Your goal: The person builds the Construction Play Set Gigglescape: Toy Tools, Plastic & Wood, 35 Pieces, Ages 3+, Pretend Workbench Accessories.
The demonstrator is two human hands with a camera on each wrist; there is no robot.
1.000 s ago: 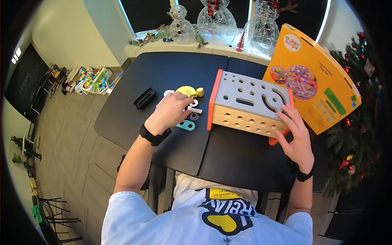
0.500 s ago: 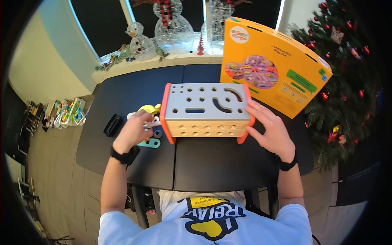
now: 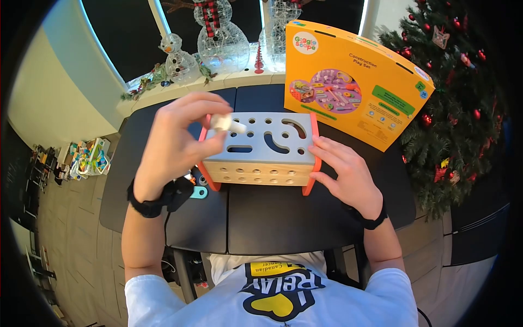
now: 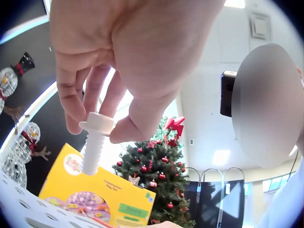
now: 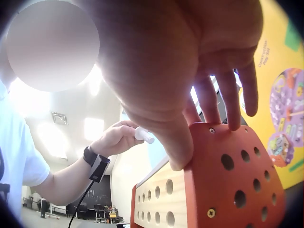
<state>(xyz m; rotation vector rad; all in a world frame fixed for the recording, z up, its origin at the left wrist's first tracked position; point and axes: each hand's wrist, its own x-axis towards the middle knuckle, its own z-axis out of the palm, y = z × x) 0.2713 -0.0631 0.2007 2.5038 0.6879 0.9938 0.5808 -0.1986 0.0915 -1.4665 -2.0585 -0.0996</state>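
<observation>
My left hand (image 3: 169, 144) is raised over the left end of a toy workbench (image 3: 259, 155), pinching a white toy bolt (image 4: 91, 152) by its head between thumb and fingers. In the left wrist view the threaded shank points down; the head view blurs it. The workbench has a grey holed top, pale wooden sides and red end panels (image 5: 204, 183). My right hand (image 3: 353, 177) rests at its right end, thumb near the front corner and extended fingers along the top edge. A teal holed strip (image 3: 200, 192) lies by the left end, partly hidden by my left wrist.
A yellow play set box (image 3: 381, 76) stands behind the workbench on the right. Beyond the black table (image 3: 278, 223) are a decorated Christmas tree (image 3: 447, 125) at the right and wire snowmen (image 3: 223, 49) on the sill.
My left hand has picked the white bolt from the small parts on the left and lifted it over the workbench. The right hand stays at the right end. The head view has turned.
</observation>
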